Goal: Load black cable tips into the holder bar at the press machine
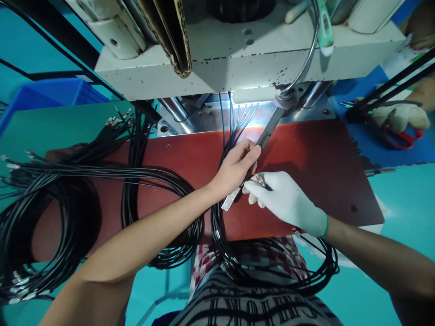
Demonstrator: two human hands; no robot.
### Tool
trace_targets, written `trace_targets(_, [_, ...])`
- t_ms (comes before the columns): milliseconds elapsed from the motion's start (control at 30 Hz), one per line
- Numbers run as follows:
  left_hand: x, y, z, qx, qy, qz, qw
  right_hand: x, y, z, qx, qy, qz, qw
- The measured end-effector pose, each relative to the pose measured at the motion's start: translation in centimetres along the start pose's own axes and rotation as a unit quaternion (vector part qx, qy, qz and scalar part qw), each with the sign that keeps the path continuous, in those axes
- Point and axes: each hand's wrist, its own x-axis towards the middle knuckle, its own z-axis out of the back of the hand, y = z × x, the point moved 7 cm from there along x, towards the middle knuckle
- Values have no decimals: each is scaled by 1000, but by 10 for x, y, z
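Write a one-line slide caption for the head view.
Bare left hand and gloved right hand hold black cables over a red board at a machine.

Work board point(306, 154): matt red-brown sheet, smooth, scuffed. Cables point(50, 181) at 9 o'clock: black plastic sheath, slight gloss, bright metal terminals at the ends. Right hand point(288, 201): white knit cloth glove, matt, green cuff edge. Left hand point(236, 165): bare. Press body point(238, 59) at 12 o'clock: cream painted metal, chipped and speckled. Crate point(50, 93) at 10 o'clock: blue plastic.

Left hand point(236, 167) bare, right hand point(285, 199) in a white glove with green cuff, arms unsleeved
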Motion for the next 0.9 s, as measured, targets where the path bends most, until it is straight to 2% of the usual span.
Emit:
trace_targets(100, [0,1,-1,20,-1,-8,1000,-1,-3,-1,19,27,-5,999])
trace_targets(200, [2,4,-3,-5,32,8,999,-5,-8,2,58,71,-18,996])
trace_targets(333, [3,4,-1,-11,47,2,999,-13,-18,28,88,-12,-32,996])
trace_targets(433, [2,4,-1,2,57,-8,998,-20,-24,35,94,-15,-28,995])
trace_targets(633, [-1,6,-1,6,59,6,998,-26,-21,47,-70,-63,37,995])
trace_targets(800, [-1,8,-1,4,64,14,998,-26,-33,46,-37,-76,-40,996])
trace_targets(900, [-1,7,-1,6,69,9,998,-25,-37,42,12,-67,-60,996])
